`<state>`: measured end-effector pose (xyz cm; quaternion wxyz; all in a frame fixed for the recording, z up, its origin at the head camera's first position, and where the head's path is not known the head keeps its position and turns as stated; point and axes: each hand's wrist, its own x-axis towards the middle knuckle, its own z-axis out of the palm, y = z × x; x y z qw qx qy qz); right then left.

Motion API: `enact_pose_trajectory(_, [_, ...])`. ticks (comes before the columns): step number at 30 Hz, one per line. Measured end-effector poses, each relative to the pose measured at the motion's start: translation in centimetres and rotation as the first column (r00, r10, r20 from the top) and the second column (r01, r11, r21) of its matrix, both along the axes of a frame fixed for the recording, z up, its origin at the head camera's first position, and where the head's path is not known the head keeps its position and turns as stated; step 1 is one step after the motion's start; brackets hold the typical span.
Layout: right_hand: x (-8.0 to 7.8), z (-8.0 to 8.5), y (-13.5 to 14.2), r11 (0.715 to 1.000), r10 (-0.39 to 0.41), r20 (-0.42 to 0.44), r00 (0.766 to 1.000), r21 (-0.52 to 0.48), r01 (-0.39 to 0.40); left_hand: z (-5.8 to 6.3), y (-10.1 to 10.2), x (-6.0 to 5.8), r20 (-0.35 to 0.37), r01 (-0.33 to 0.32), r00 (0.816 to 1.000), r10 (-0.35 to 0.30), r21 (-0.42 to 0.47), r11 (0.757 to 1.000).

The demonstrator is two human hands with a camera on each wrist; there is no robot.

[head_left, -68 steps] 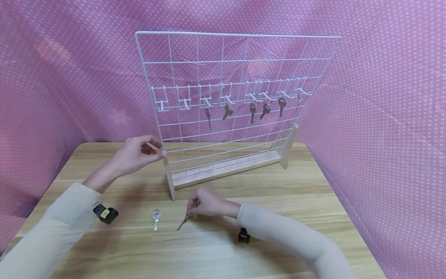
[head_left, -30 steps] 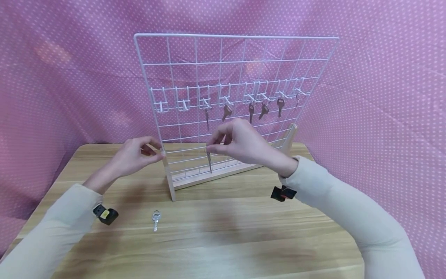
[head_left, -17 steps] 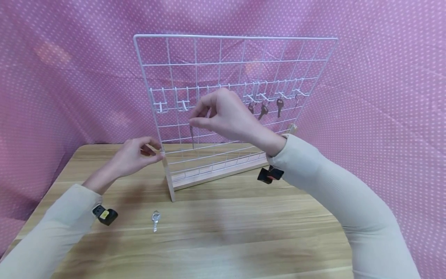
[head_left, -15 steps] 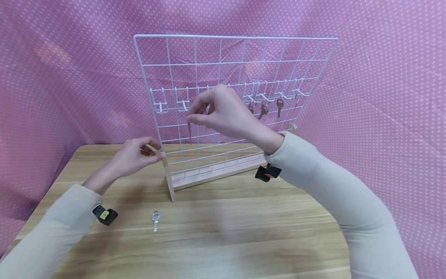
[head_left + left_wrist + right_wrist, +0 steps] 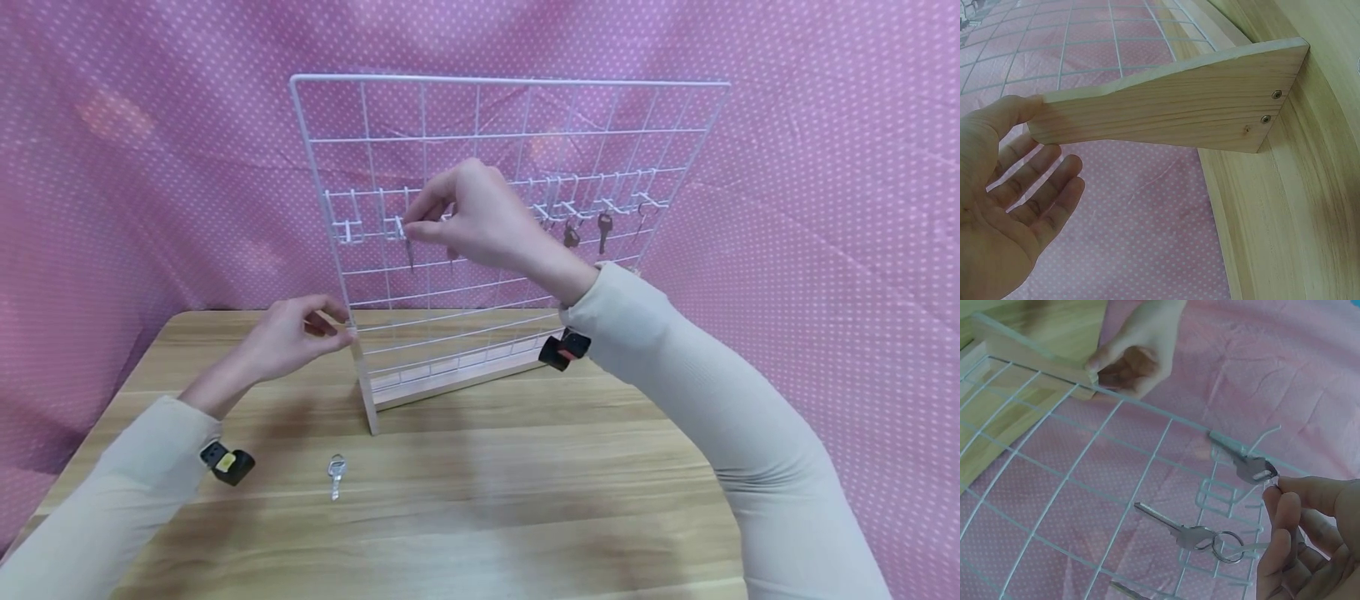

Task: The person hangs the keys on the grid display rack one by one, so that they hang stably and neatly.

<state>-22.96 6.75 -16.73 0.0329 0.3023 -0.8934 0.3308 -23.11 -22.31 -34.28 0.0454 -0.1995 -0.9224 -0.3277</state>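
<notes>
My left hand [image 5: 292, 337] holds the top of the wooden side foot [image 5: 1166, 103] of a white wire grid rack [image 5: 510, 81], thumb on one face and fingertips at the other. My right hand [image 5: 480, 221] pinches a silver key [image 5: 1250, 467] at its ring, the blade hanging down. In the head view this key is right at the second hook [image 5: 397, 227] from the left. The pinched ring is mostly hidden by the fingertips. Beside it in the right wrist view, another key [image 5: 1191, 537] hangs by its ring from a hook.
One more key [image 5: 337, 475] lies on the wooden table [image 5: 480, 533] in front of the rack. The leftmost hook [image 5: 347, 231] bears no key. Several keys, such as one at the right [image 5: 605, 229], hang along the hook row. Pink dotted cloth [image 5: 150, 192] surrounds the table.
My right hand has picked the key up from the table and carried it up to the hook row, lately rising a little further. My left hand has stayed on the rack.
</notes>
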Motion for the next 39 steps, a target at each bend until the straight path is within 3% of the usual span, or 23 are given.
enact_pose_trajectory(8, [0.8, -0.3, 0.2, 1.0, 0.014, -0.045, 0.999, -0.002, -0.014, 0.0, -0.1, 0.1, -0.001, 0.0, 1.0, 0.0, 0.006, 1.0])
enact_pose_trajectory(17, [2.8, -2.2, 3.0, 0.992, 0.041, -0.057, 0.998, -0.118, -0.048, 0.0, -0.1, 0.0, -0.008, 0.007, 1.0, -0.007, 0.002, 1.0])
enact_pose_trajectory(27, [4.3, -7.2, 8.0, 0.979, -0.043, -0.032, 0.999, -0.2, 0.036, 0.0, 0.1, 0.0, -0.01, 0.003, 1.0, -0.003, 0.001, 1.0])
enact_pose_trajectory(34, [2.9, -11.7, 12.9, 0.956, -0.148, -0.015, 0.989, -0.259, 0.139, 0.1, 0.1, 0.1, -0.011, 0.0, 1.0, 0.0, 0.002, 1.0])
enact_pose_trajectory(39, [1.9, -14.0, 17.0, 0.938, -0.245, 0.04, 0.969, -0.242, 0.248, 0.0, 0.1, 0.2, -0.011, 0.001, 1.0, -0.001, 0.005, 1.0])
